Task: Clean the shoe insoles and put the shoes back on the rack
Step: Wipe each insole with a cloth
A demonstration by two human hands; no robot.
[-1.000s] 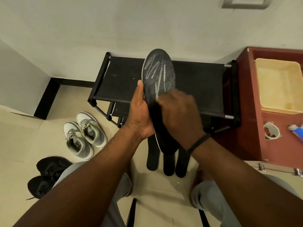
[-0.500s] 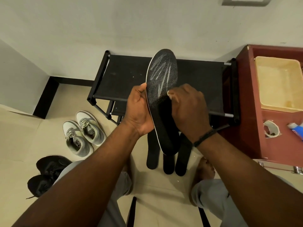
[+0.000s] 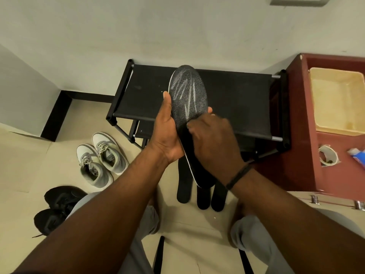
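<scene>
My left hand (image 3: pixel 166 133) grips a black insole (image 3: pixel 188 91) by its middle and holds it upright in front of the black shoe rack (image 3: pixel 237 99). White streaks mark the insole's dotted front half. My right hand (image 3: pixel 215 143) lies over the insole's lower half with curled fingers, fingertips against its surface; anything inside that hand is hidden. Three more black insoles (image 3: pixel 184 186) lean against the rack's foot below my hands. A pair of grey and white sneakers (image 3: pixel 102 155) and a pair of black shoes (image 3: pixel 57 206) stand on the floor at the left.
A red cabinet (image 3: pixel 296 135) stands right of the rack and carries a beige tub (image 3: pixel 339 103), a tape roll (image 3: pixel 327 155) and a tube (image 3: pixel 357 155). The wall runs close behind the rack. My knees are at the bottom of the view.
My right hand slid up the insole and has come back down and left across it. The left hand keeps its hold; the insole tilted slightly.
</scene>
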